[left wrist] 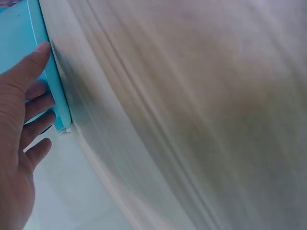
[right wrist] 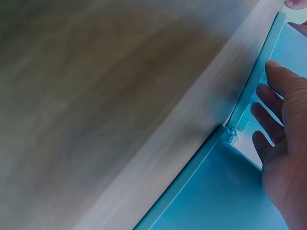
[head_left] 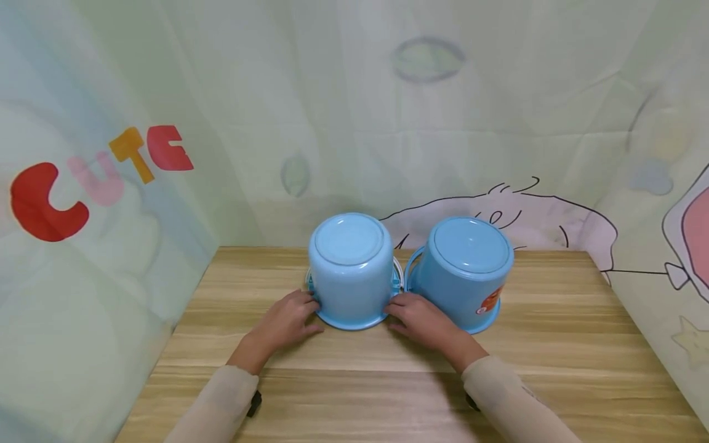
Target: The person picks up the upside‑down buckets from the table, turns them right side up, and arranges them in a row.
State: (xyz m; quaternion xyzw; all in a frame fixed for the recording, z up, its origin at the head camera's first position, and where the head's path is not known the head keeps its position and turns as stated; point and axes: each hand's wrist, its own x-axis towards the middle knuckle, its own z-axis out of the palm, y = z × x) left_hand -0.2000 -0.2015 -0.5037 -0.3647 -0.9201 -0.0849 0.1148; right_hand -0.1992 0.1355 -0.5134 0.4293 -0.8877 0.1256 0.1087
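Observation:
Two light blue plastic buckets stand upside down on the wooden table. The left bucket (head_left: 351, 280) has its rim flat on the tabletop and a white handle behind it. My left hand (head_left: 289, 320) is at its lower left side; in the left wrist view, the thumb (left wrist: 36, 60) lies along the rim and the fingers are loosely bent. On the opposite side, my right hand (head_left: 423, 321) has its fingertips right at the rim, fingers spread and relaxed in the right wrist view. The right bucket (head_left: 462, 277) leans slightly and bears an orange sticker (head_left: 490, 301).
Behind the buckets hangs a pale green printed curtain (head_left: 332, 92), with the letters CUTE on its left part. The wooden table (head_left: 354, 394) ends at the curtain. The right bucket's blue handle (head_left: 411, 271) sticks out between the two buckets.

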